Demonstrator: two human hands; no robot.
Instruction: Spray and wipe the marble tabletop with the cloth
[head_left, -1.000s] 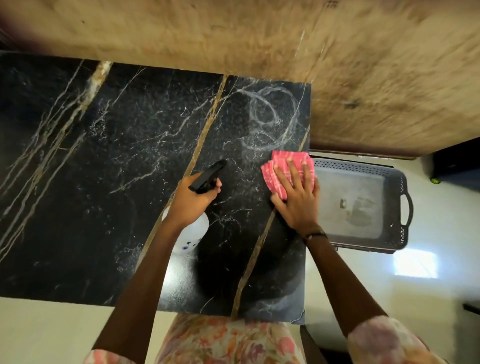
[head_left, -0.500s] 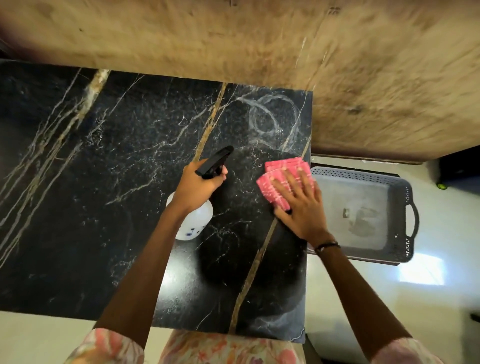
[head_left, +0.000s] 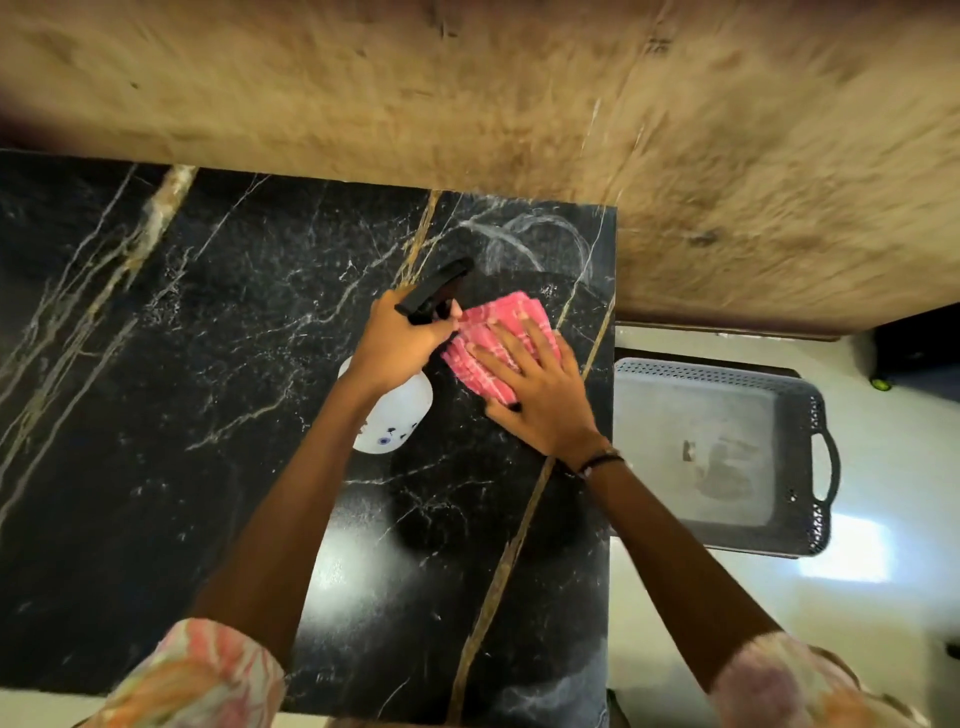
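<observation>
Right now the right hand (head_left: 540, 395) presses flat on the cloth (head_left: 498, 338) near the tabletop's (head_left: 156, 415) far right corner, wet smear (head_left: 540, 239) just beyond, while the left hand (head_left: 400, 343) grips the spray bottle (head_left: 395, 410) just beside.

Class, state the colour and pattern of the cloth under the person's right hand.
The cloth is pink-red with pale checked lines, seen best in the head view.

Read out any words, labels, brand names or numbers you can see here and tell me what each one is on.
No text can be read.
Spray bottle: small dark and blue marks on its white body, too small and blurred to read.
Grey tray: a small pale patch and smudges on its floor, not legible; I cannot tell whether it is a label.
Pink cloth and marble tabletop: only pattern and veins.
</observation>
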